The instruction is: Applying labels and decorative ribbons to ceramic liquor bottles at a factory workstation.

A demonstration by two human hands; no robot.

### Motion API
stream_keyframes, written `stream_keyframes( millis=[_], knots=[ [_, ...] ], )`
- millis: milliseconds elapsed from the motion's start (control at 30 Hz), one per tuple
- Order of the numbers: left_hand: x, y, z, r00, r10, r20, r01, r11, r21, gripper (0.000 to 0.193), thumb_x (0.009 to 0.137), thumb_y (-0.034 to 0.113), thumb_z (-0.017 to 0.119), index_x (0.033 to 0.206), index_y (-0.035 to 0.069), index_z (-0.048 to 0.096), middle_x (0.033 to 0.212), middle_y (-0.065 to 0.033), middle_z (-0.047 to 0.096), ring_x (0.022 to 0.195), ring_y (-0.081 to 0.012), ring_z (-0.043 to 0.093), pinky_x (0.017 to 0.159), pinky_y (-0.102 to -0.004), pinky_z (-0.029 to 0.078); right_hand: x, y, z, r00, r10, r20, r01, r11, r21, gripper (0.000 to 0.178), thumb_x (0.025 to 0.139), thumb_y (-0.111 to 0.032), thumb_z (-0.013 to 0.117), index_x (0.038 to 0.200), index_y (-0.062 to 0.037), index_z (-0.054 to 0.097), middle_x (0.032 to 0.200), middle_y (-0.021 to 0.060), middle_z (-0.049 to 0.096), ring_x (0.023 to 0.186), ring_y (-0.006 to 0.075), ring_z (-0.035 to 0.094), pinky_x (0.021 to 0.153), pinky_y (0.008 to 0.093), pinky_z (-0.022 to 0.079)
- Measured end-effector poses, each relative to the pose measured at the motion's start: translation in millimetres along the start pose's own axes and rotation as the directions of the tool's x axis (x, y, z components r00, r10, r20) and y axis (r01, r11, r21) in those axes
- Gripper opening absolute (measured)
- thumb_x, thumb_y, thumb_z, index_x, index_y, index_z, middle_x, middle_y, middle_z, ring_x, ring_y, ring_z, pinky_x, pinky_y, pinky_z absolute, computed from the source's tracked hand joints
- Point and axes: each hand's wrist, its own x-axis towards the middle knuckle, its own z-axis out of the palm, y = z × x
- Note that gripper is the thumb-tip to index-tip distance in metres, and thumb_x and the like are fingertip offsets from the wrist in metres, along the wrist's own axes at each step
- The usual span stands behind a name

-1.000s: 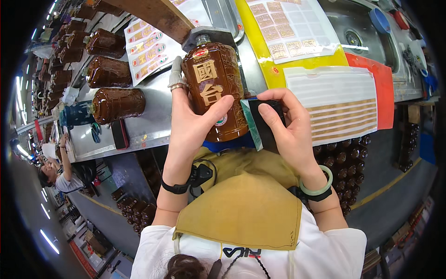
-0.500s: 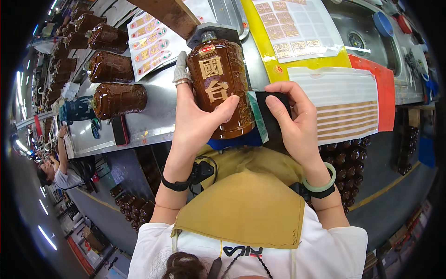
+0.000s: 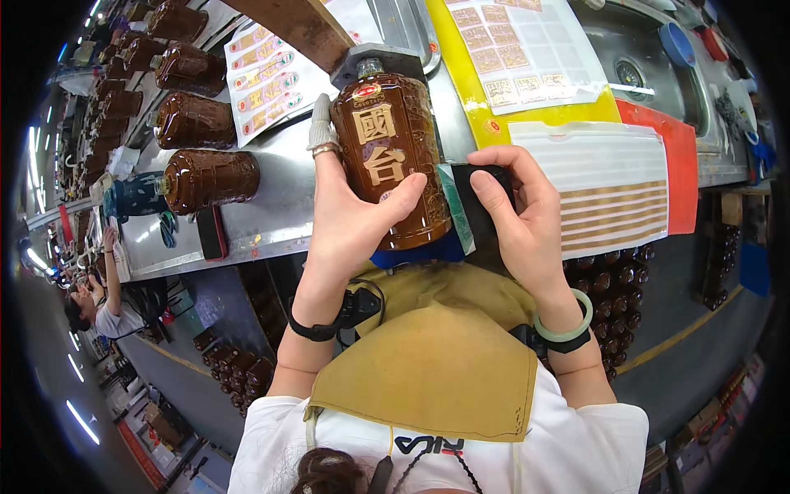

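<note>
A brown glass bottle (image 3: 415,156) with gold raised-looking characters and a small red emblem lies on its back, its neck toward a grey fixture (image 3: 378,54). My left hand (image 3: 350,218) is wrapped round its left side, thumb across the lower front; a whitish finger cover (image 3: 322,123) sits on one finger. In my right hand (image 3: 527,218) is a flat black block (image 3: 487,206) with a green-taped edge, pinched between thumb and fingers. That edge is right beside the bottle's lower right side; whether it touches the glass I cannot tell. Blue material (image 3: 420,252) shows under the bottle's base.
Brown bottles (image 3: 211,181) lie along the left of the metal bench. Sticker sheets (image 3: 267,74) are behind; a gold-striped sheet (image 3: 609,206) and yellow board (image 3: 469,82) are at right. A wooden beam (image 3: 292,31) slants above. A co-worker (image 3: 115,317) is at far left.
Both hands keep their hold on the bottle and the black block. My left thumb has shifted very slightly to the right; little else differs.
</note>
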Motion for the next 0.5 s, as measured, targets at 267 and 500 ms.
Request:
stream_keyframes(
  millis=[267,500],
  knots=[
    [-2.5,-7.9,-0.4,0.998,0.07,-0.002,-0.07,0.997,-0.016,0.115,0.082,0.007,0.083,0.16,-0.005,-0.001,0.142,-0.0199,0.048,0.129,-0.0234,0.054,0.106,-0.0372,0.049,5.4,-7.4,-8.2,1.0,0.0,-0.006,0.0,1.0,0.002,0.016,0.1,-0.005,0.063,0.114,0.0027,0.064,0.103,0.0051,0.067,0.097,0.0102,0.06,0.088,0.0255,0.048],
    [-8.0,18.2,-20.9,0.935,0.297,-0.193,-0.31,0.95,-0.037,0.107,0.084,0.008,0.079,0.164,0.005,0.008,0.164,-0.0215,0.023,0.146,-0.0352,0.036,0.119,-0.0506,0.033,22.3,-40.4,-22.2,0.958,-0.287,-0.016,0.286,0.957,-0.057,0.018,0.099,0.004,0.058,0.115,-0.0003,0.065,0.108,0.0022,0.063,0.095,0.0072,0.055,0.086,0.0222,0.045]
  ],
)
